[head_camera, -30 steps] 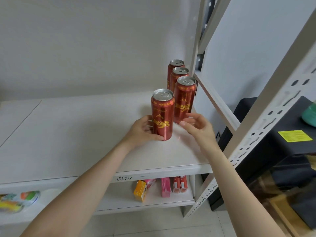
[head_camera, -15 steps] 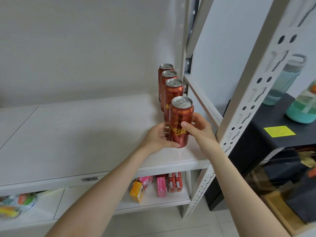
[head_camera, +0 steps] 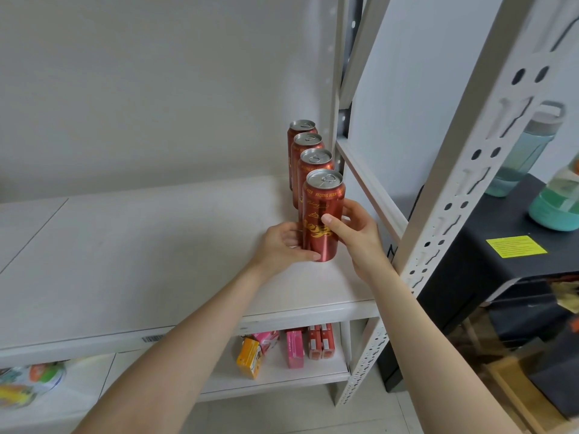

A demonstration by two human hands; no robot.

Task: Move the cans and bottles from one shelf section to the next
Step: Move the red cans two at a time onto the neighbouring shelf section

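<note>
The scene is lit brightly and evenly by soft, diffuse light. Only a faint shadow is thrown on the shelf board (head_camera: 156, 245) just under the left hand (head_camera: 282, 245) and right hand (head_camera: 360, 239). Small glints are seen on the lid of the front can (head_camera: 322, 198) gripped between them. Right of the hands the upright (head_camera: 463, 183) is bowed by wide-angle distortion, and the teal bottle (head_camera: 557, 205) beyond it is smeared.

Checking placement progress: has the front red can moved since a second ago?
Yes. The front can shifted right, from left of the row of three cans into line before them.
</note>
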